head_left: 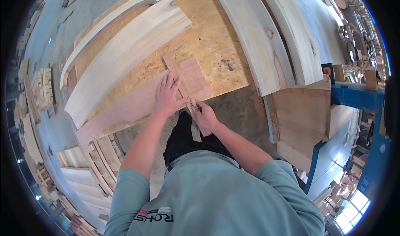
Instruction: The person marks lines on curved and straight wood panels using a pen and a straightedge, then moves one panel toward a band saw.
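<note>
My left hand lies with fingers spread on a long, thin pinkish wooden board and against a narrow wooden strip. The strip crosses the board at a slant, and its near end sticks out past the table edge. Faint lines show on the board's right end. Closed around a small dark pen-like tool, my right hand is beside the strip's near part. Its fingers partly hide the tool, so the tip is hard to make out.
On the worktable, a wide pale board and a curved wooden piece lie beyond the pinkish board. Two thick planks lie to the right. A blue metal frame stands farther right, and stacked wood is at lower left.
</note>
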Motion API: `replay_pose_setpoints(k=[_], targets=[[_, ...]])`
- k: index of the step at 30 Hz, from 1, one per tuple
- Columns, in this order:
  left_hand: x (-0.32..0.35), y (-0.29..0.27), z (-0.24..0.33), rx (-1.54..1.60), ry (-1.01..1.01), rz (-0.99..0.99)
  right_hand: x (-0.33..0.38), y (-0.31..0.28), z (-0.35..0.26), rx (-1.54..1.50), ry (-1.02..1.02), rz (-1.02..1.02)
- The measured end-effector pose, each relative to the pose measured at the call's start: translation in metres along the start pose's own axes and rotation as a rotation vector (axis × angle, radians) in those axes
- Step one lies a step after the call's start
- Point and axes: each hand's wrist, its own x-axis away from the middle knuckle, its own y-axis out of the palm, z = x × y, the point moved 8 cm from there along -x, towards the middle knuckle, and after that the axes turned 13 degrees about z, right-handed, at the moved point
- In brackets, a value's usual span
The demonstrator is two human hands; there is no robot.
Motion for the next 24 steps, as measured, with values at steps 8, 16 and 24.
replay_pose_setpoints(k=[8, 16, 24], targets=[[0.004, -0.002, -0.001, 0.037, -0.059, -0.032, 0.003, 0.001, -0.004, -0.087, 0.068, -0.109], [0.001, 0.001, -0.002, 0.055, -0.059, -0.024, -0.006, 0.005, 0.006, 0.007, -0.087, -0.043], [-0.001, 0.003, -0.003, 0.027, -0.063, -0.06, -0.006, 0.003, 0.003, -0.051, -0.073, -0.036]])
